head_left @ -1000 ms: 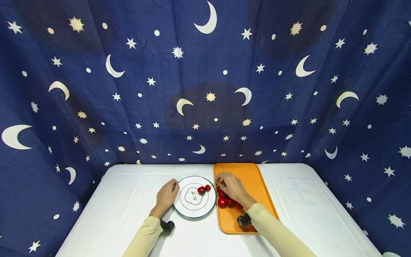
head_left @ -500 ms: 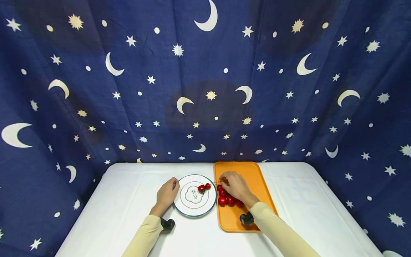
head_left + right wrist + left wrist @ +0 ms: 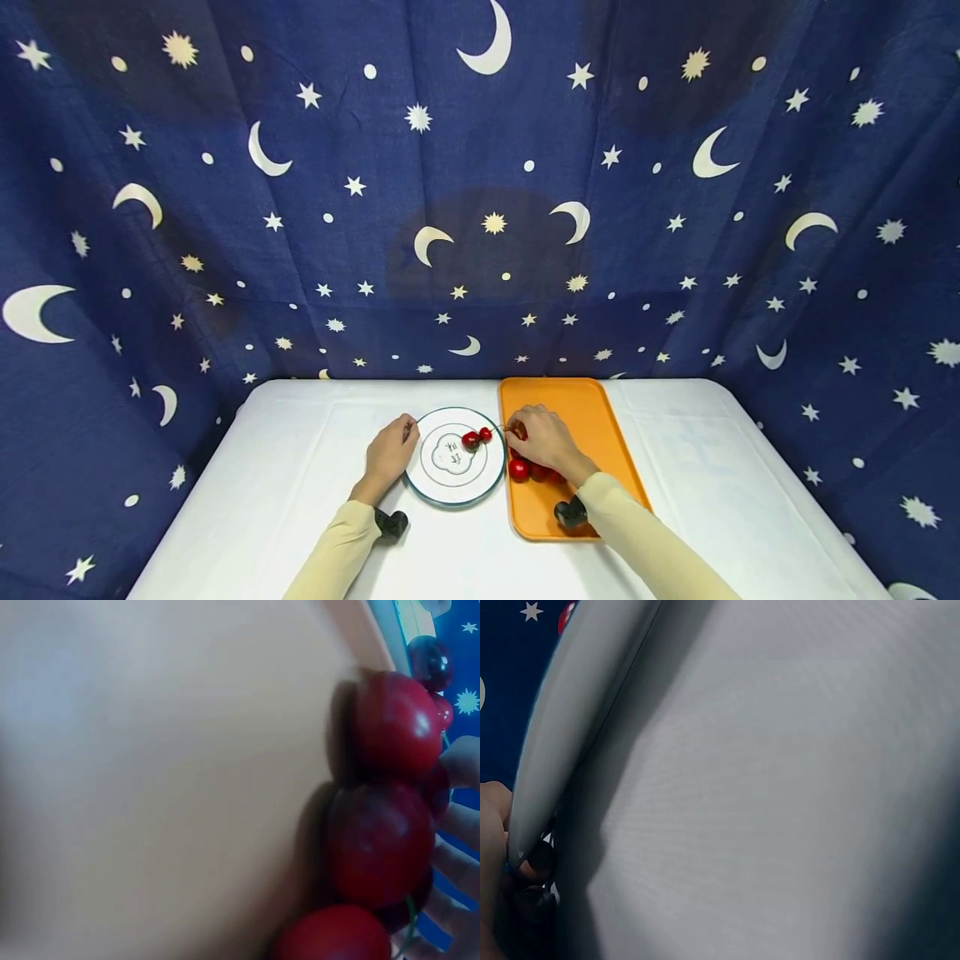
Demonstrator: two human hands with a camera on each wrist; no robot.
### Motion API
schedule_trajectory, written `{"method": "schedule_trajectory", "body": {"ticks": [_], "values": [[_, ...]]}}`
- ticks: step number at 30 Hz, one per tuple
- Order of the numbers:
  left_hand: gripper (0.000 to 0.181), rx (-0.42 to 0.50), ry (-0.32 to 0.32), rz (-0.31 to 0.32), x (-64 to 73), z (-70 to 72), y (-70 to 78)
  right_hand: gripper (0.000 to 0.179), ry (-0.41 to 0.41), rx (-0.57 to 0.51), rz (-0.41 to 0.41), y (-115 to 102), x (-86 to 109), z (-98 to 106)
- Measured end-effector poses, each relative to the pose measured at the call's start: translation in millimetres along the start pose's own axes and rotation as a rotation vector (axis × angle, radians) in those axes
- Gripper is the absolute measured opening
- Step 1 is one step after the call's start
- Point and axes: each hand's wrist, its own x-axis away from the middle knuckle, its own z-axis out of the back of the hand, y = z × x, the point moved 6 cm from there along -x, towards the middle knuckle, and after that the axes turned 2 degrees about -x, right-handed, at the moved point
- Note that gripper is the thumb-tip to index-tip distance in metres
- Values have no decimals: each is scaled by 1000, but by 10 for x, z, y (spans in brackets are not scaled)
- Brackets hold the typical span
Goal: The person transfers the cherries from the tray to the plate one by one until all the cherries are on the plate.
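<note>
My left hand grips the left rim of a white plate with a dark green edge, thumb and fingers pinching it. Two red cherries lie on the plate's right half, touching; a thin stem runs right from the smaller one. At that stem's far end, my right hand has its thumb and index finger together, pinching the stem. Beneath this hand, a cluster of cherries sits on the orange tray's left side, partly hidden. The right wrist view shows several dark red cherries beside the fingers.
The orange tray lies just right of the plate on a white-covered table. Behind hangs a dark blue curtain with moons and stars. A black wrist camera sits under the right forearm, over the tray.
My right hand shifted right along the stem, uncovering more cherries, then came back left over them with its fingertips together. The left hand and the plate stay put.
</note>
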Motion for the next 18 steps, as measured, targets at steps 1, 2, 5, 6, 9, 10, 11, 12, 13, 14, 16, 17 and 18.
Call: {"method": "schedule_trajectory", "body": {"ticks": [1, 2, 5, 6, 9, 10, 11, 12, 13, 14, 16, 17, 18], "values": [[17, 1, 1, 0, -2, 3, 3, 17, 4, 3, 1, -5, -6, 0], [17, 0, 4, -1, -4, 7, 6, 16, 5, 8, 1, -12, -8, 2], [17, 1, 6, 1, -2, 8, 8, 15, 7, 18, -5, -18, -8, 1], [17, 1, 6, 0, 0, 7, 9, 14, 8, 21, -8, -18, -7, 3], [17, 5, -6, 5, 4, -3, 7, 12, 20, 30, -24, 2, 3, 5], [17, 6, -8, 5, 9, -10, 8, 11, 26, 31, -29, 14, 13, 8], [17, 7, -11, 6, 13, -16, 9, 10, 37, 30, -30, 23, 21, 16], [17, 8, -12, 6, 13, -21, 9, 9, 51, 30, -27, 35, 25, 24], [18, 7, -11, 5, 12, -23, 9, 9, 67, 28, -25, 47, 29, 35], [17, 7, -7, 3, 11, -22, 10, 8, 85, 26, -19, 56, 28, 52], [17, 6, -1, 2, 5, -22, 10, 8, 121, 19, -8, 72, 21, 98], [17, 5, 0, 3, 3, -21, 10, 7, 137, 13, -1, 80, 16, 121], [17, 2, 1, 2, 1, -22, 9, 7, 150, 8, 2, 87, 11, 144]]}}
